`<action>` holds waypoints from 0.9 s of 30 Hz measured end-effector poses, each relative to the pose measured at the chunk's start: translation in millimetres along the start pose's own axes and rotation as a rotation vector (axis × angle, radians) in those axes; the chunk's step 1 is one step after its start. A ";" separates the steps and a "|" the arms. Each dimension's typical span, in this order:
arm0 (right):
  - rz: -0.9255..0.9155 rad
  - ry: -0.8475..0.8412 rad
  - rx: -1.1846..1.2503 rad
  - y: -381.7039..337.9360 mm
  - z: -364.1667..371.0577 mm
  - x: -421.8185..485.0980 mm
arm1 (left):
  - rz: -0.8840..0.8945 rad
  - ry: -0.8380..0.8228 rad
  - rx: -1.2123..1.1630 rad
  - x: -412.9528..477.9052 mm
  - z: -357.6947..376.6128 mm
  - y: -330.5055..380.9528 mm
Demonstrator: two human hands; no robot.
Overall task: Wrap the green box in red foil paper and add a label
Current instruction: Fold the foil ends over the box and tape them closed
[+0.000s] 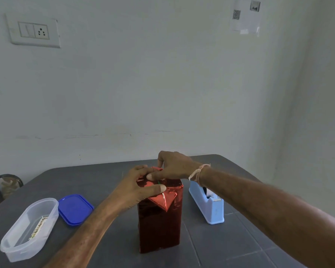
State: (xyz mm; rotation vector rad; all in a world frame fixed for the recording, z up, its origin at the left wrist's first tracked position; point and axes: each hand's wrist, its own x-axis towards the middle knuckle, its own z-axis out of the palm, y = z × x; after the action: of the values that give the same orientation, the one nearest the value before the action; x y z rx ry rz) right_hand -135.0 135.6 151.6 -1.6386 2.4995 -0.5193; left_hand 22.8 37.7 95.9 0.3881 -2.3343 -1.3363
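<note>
So the surface is a dark grey table with rounded corners (230, 244), faint tile-like lines running over it, pushed up against a plain pale wall (162, 84); a white switch plate with a socket (34, 32) sits high on the left, and a taped-up paper sheet (246, 16) is high on the right, print too blurry to read. The tall green box (159, 182) stands upright mid-table, almost fully covered in shiny red foil paper (159, 225); only a thin sliver of green peeks out at the top, and a pointed triangular flap (163, 201) is folded down over the near top edge. The left hand (137, 188) lies spread over the top, thumb flat and pressing that flap; the right hand (174, 167), pale thread bracelet (198, 172) on the wrist, curls down and pinches a bit of foil at the far edge. The hands are close together, nearly touching, and they hide most of the top folds. To the left are a clear oblong plastic tub (10, 246) with a printed label strip (38, 228) inside and a blue plastic lid (75, 208) just beside it; to the right is a light blue tape dispenser (207, 204), partly behind the right forearm. A dark strappy thing (6, 184) is cut off at the left edge, can't tell what it is.
</note>
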 end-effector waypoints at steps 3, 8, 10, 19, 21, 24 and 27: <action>0.024 0.057 0.057 3.1 3.5 -3.5 | -0.001 -0.007 0.023 -0.9 -0.1 -0.1; -0.065 0.113 0.355 10.1 5.1 -18.2 | 0.004 0.012 0.030 -3.1 -0.1 0.9; -0.126 0.216 0.460 15.7 8.8 -32.3 | 0.027 0.040 0.045 -5.1 -2.6 -3.1; -0.291 0.397 0.510 45.7 28.7 -83.3 | 0.137 0.222 0.057 -29.6 -3.1 -17.1; -0.317 0.356 0.559 51.6 30.1 -89.0 | 0.190 0.256 0.152 -38.0 -4.4 -22.5; -0.351 0.305 0.611 57.3 37.4 -91.9 | 0.225 0.285 0.228 -45.5 -3.0 -25.1; -0.352 0.341 0.593 56.3 43.5 -90.6 | 0.253 0.358 0.247 -44.8 0.7 -23.7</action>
State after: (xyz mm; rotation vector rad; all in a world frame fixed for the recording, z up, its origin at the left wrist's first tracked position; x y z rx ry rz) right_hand -134.7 228.3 83.1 -1.8300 1.9296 -1.5182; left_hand 62.3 45.9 65.3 0.3578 -2.1604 -0.7902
